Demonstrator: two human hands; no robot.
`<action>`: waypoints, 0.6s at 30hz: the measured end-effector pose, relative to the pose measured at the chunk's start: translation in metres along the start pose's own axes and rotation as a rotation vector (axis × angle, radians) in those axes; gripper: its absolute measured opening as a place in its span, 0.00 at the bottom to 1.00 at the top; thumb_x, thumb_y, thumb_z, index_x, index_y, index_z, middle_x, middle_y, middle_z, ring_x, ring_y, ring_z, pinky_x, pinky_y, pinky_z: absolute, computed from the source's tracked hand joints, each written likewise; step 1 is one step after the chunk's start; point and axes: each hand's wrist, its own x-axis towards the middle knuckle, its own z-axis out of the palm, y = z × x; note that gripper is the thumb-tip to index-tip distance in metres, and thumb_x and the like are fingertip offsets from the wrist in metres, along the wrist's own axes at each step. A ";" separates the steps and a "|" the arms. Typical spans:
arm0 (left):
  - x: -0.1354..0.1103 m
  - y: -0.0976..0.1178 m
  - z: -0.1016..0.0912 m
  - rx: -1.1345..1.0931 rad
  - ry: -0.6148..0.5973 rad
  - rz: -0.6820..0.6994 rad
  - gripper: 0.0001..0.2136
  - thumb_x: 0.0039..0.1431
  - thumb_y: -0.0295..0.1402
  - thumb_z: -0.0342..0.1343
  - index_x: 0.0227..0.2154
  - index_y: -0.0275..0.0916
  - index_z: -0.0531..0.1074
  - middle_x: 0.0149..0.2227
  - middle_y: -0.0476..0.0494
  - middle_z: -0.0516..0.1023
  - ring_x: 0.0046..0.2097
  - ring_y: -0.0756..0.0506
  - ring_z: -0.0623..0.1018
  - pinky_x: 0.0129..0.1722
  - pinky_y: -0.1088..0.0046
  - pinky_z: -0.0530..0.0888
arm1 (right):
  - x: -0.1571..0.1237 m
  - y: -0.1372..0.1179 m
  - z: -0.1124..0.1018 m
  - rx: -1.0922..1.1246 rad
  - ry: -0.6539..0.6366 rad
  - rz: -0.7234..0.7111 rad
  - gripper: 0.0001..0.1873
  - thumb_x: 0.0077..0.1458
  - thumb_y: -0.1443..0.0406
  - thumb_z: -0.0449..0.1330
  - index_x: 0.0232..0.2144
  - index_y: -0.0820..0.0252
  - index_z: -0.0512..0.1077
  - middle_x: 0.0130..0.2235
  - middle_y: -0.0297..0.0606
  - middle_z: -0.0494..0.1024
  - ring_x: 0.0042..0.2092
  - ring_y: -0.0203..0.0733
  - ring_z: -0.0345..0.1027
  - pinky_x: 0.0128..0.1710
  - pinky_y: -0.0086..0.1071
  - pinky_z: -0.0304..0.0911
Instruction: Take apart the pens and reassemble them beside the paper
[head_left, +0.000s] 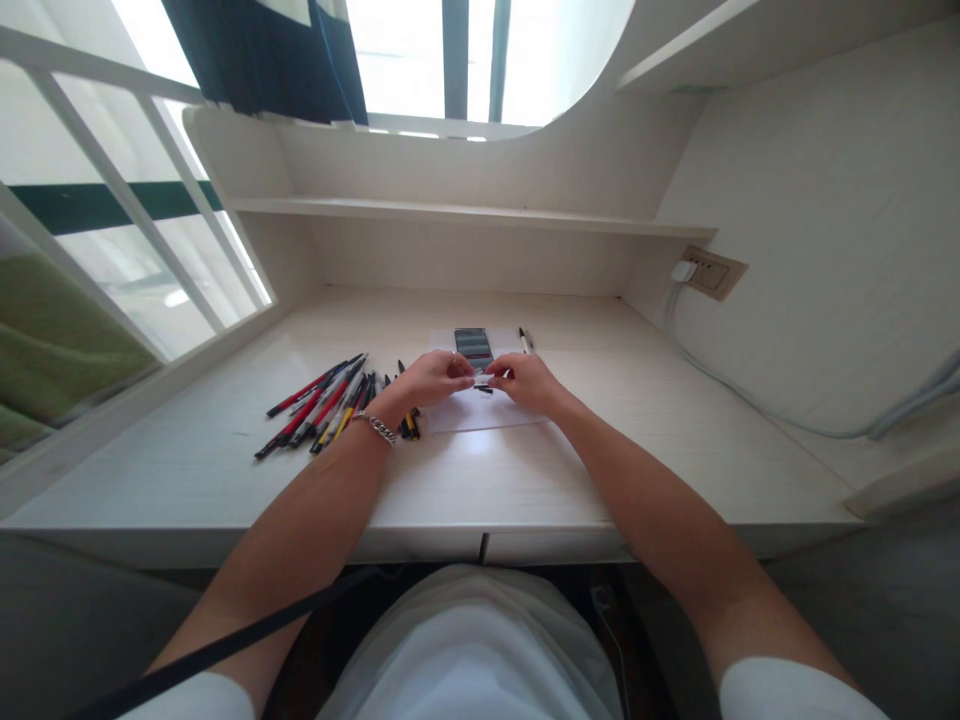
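My left hand (439, 376) and my right hand (523, 380) meet over a sheet of white paper (450, 418) on the desk. Between their fingertips they pinch a small white piece (482, 380), which looks like a slip of paper or plastic; its exact kind is too small to tell. Small dark bits (484, 390) show just beneath it. Behind the fingers lies a dark phone-like rectangle (473, 345). A single pen (525, 340) rests past my right hand. Beside my left wrist, which wears a chain bracelet, several red, black, white and yellow pens (319, 405) lie in a loose pile.
The white desk (660, 440) has a low shelf (465, 212) across its back. On the right wall a socket (712, 272) holds a white plug, its cable (735, 390) running along the desk's right side. White bars (97, 160) stand at the left.
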 end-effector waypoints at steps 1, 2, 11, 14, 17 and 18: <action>0.000 0.000 -0.001 -0.009 0.025 -0.014 0.16 0.51 0.43 0.59 0.36 0.35 0.77 0.32 0.42 0.80 0.33 0.47 0.76 0.32 0.73 0.70 | 0.000 0.000 0.002 -0.045 -0.010 0.010 0.08 0.53 0.66 0.63 0.36 0.57 0.80 0.36 0.37 0.79 0.36 0.37 0.69 0.39 0.31 0.61; -0.001 0.000 -0.002 -0.017 0.044 -0.024 0.15 0.51 0.42 0.60 0.36 0.35 0.77 0.32 0.42 0.80 0.34 0.47 0.76 0.33 0.73 0.70 | 0.000 0.001 0.004 -0.087 -0.028 0.018 0.07 0.52 0.67 0.63 0.35 0.57 0.80 0.36 0.37 0.79 0.36 0.38 0.69 0.39 0.31 0.61; 0.002 -0.008 0.002 -0.034 0.072 0.004 0.16 0.50 0.43 0.62 0.35 0.36 0.76 0.33 0.42 0.79 0.34 0.47 0.76 0.34 0.72 0.72 | -0.002 -0.003 0.015 -0.273 -0.120 0.004 0.08 0.54 0.65 0.62 0.35 0.55 0.81 0.38 0.43 0.79 0.39 0.44 0.70 0.38 0.32 0.60; 0.002 -0.007 0.001 -0.033 0.081 0.012 0.15 0.49 0.42 0.62 0.35 0.36 0.76 0.32 0.42 0.79 0.34 0.47 0.76 0.34 0.72 0.71 | -0.002 -0.003 0.014 -0.276 -0.103 -0.014 0.08 0.55 0.66 0.60 0.34 0.57 0.80 0.39 0.44 0.78 0.39 0.44 0.70 0.38 0.32 0.60; 0.001 -0.005 0.001 -0.029 0.083 0.014 0.14 0.49 0.41 0.62 0.35 0.36 0.76 0.31 0.43 0.79 0.33 0.47 0.76 0.33 0.72 0.71 | -0.002 -0.005 0.007 -0.202 -0.014 -0.022 0.08 0.57 0.68 0.57 0.33 0.58 0.78 0.38 0.41 0.78 0.38 0.42 0.69 0.40 0.32 0.60; 0.001 -0.005 0.001 -0.028 0.082 0.013 0.14 0.49 0.41 0.62 0.35 0.36 0.76 0.31 0.43 0.79 0.33 0.47 0.76 0.33 0.72 0.71 | -0.002 -0.005 0.003 -0.163 0.026 -0.022 0.09 0.57 0.69 0.56 0.34 0.58 0.77 0.37 0.40 0.79 0.38 0.41 0.69 0.40 0.32 0.60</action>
